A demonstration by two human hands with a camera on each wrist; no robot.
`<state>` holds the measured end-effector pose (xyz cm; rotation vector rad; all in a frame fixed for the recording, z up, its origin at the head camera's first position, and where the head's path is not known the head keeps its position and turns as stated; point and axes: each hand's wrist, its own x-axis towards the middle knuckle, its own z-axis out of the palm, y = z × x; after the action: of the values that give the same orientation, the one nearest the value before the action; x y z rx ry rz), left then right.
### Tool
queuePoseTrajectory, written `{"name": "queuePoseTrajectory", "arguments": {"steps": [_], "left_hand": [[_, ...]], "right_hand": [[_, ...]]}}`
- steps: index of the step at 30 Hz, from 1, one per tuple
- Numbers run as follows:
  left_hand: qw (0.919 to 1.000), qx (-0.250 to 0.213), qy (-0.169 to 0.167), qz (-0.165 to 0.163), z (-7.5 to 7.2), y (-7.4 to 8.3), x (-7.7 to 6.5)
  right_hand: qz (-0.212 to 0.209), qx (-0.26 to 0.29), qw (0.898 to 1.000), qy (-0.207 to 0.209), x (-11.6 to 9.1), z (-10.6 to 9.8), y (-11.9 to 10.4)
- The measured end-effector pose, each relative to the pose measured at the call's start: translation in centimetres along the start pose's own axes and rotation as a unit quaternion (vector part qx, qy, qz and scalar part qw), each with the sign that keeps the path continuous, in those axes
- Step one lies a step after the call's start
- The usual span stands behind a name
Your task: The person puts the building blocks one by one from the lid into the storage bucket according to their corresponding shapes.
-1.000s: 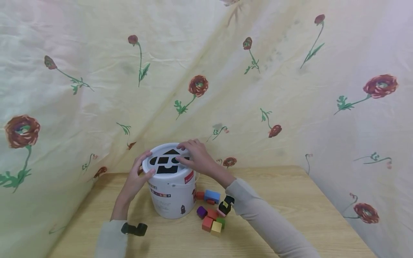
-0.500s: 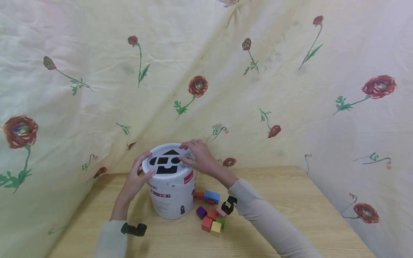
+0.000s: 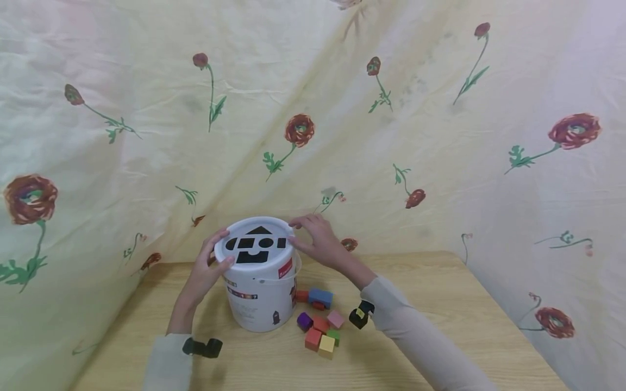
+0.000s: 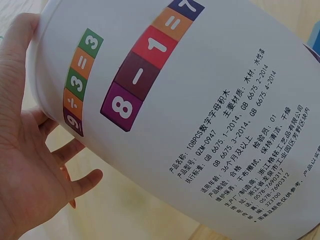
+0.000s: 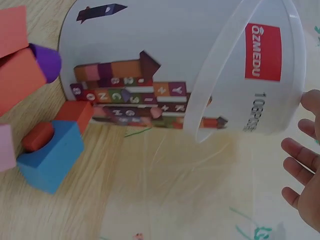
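A white lidded bucket (image 3: 261,309) stands on the wooden table, left of centre in the head view. Dark cut-out shapes, among them a triangle, a circle and rectangles, mark its lid (image 3: 277,226). My left hand (image 3: 202,274) grips the lid's left rim, thumb on the near side and fingers round the far side. In the left wrist view that hand (image 4: 25,180) spreads beside the printed bucket wall. At the right rim is my right hand (image 3: 323,243), fingertips by the edge and holding nothing. Its fingers (image 5: 300,155) are loosely extended beyond the rim in the right wrist view.
Coloured blocks lie right of the bucket: a blue arch (image 3: 320,296), a purple piece (image 3: 305,321), a pink block (image 3: 335,319), a red cube (image 3: 313,339), a yellow cube (image 3: 326,346) and others. The bucket's handle (image 5: 220,65) hangs at its side. A flowered cloth (image 3: 391,136) rises behind the table.
My right hand has drawn back to the right, from over the lid's holes to its rim, uncovering the circle and small rectangle. My left hand and the bucket stay in place.
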<state>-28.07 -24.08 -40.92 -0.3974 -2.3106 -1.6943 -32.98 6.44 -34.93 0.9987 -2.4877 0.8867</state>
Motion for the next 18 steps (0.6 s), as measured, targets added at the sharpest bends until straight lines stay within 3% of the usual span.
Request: {"name": "queuePoseTrajectory", "arguments": {"steps": [8, 18], "left_hand": [[1.0, 0.001, 0.001, -0.001, 0.0, -0.1, 0.0], [1.0, -0.001, 0.0, -0.001, 0.0, -0.2, 0.2]], "right_hand": [[-0.011, -0.001, 1.0, 0.021, -1.8, 0.0, 2.3], [0.031, 0.006, 0.999, -0.018, -4.5, 0.9, 4.7]]}}
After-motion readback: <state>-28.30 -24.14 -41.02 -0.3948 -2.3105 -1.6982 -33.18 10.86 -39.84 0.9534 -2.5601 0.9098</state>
